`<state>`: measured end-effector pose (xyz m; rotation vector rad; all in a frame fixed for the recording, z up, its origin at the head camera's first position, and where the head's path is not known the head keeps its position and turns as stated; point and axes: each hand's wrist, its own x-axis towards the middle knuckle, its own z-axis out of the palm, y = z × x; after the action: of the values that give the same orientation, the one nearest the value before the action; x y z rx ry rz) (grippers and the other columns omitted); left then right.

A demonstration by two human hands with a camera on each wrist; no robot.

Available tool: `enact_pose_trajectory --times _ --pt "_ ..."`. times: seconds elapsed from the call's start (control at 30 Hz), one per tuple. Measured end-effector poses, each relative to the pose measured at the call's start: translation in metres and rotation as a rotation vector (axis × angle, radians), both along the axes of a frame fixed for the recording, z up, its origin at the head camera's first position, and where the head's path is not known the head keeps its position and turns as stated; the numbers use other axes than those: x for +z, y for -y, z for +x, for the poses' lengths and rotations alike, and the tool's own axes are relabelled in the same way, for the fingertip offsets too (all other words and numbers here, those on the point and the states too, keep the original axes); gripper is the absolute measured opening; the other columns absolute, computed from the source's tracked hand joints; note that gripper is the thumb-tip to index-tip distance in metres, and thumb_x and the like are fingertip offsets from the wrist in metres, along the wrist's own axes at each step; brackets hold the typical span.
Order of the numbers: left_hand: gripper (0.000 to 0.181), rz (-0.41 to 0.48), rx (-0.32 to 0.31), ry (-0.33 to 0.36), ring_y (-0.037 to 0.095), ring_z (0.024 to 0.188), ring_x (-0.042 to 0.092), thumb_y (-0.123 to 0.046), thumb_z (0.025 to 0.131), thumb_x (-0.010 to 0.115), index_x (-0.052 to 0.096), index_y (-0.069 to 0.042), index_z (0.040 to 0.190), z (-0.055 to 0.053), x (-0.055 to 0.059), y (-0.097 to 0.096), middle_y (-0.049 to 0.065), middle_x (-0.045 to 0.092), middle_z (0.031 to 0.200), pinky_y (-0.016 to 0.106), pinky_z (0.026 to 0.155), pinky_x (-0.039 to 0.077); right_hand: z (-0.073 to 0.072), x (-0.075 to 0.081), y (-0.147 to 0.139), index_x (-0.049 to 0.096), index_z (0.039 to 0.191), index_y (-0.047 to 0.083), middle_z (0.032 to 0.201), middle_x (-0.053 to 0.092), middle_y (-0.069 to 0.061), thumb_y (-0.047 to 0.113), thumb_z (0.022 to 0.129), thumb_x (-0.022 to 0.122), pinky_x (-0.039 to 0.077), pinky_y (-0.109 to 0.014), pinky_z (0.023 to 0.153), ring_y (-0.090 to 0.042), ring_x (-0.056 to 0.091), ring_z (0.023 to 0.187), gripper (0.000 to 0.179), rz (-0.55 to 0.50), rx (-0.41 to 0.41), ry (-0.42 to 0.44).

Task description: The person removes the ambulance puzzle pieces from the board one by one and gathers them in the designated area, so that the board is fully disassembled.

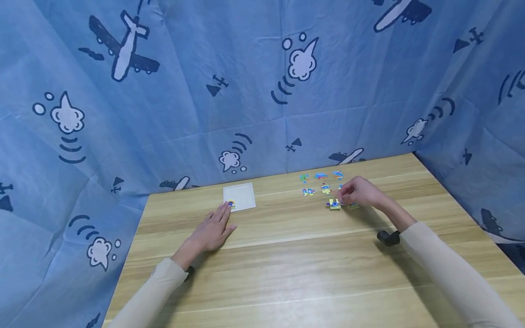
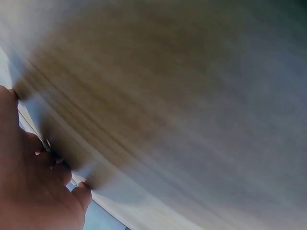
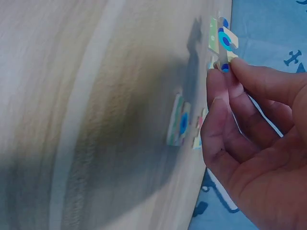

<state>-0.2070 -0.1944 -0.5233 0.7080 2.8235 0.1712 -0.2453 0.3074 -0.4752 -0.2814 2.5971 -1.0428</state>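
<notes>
My right hand point(image 1: 362, 192) pinches a jigsaw piece point(image 3: 224, 40) between thumb and fingertips, just above the table. The piece is yellow and light green with a blue ring pattern. At the left, my left hand point(image 1: 212, 229) lies with fingers extended, its fingertips at the lower left corner of a white square tray point(image 1: 242, 189). A small colourful jigsaw piece point(image 1: 231, 203) lies in that corner, partly covered by the fingertips. The left wrist view shows the left hand point(image 2: 41, 187) against the table, with no piece to be made out.
Several loose jigsaw pieces point(image 1: 309, 192) lie in rough rows around and left of the right hand. Another piece point(image 1: 353, 206) shows below that hand. Behind the wooden table point(image 1: 279, 259) hangs a blue curtain point(image 1: 246, 109) with plane prints, close to the back edge.
</notes>
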Motion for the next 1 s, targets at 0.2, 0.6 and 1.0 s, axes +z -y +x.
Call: enact_pose_trajectory --times 0.2,0.6,1.0 --pt "0.073 0.004 0.001 -0.002 0.037 0.165 0.017 -0.046 0.114 0.035 0.016 0.002 0.167 0.0 0.002 0.0 0.019 0.011 0.177 0.059 0.132 0.023 -0.002 -0.006 0.001 0.079 0.098 -0.002 0.088 0.079 -0.01 0.007 0.096 0.072 0.052 -0.025 0.066 -0.014 0.068 0.078 0.011 0.028 0.01 -0.01" --pt "0.074 0.007 -0.001 -0.002 0.037 0.165 0.017 -0.047 0.114 0.034 0.015 0.001 0.167 0.002 0.002 0.0 0.019 0.011 0.177 0.059 0.132 0.023 -0.008 -0.018 0.015 0.08 0.091 0.001 0.081 0.078 -0.005 0.005 0.09 0.074 0.05 -0.028 0.064 -0.013 0.061 0.069 0.007 0.122 0.029 -0.095" --pt "0.074 0.0 -0.002 -0.002 0.036 0.165 0.016 -0.048 0.114 0.033 0.015 0.001 0.167 0.0 0.001 0.001 0.018 0.01 0.178 0.058 0.132 0.023 -0.01 -0.015 0.023 0.081 0.091 0.004 0.088 0.08 -0.007 0.007 0.093 0.077 0.049 -0.027 0.067 -0.015 0.062 0.076 0.006 0.169 0.019 -0.086"
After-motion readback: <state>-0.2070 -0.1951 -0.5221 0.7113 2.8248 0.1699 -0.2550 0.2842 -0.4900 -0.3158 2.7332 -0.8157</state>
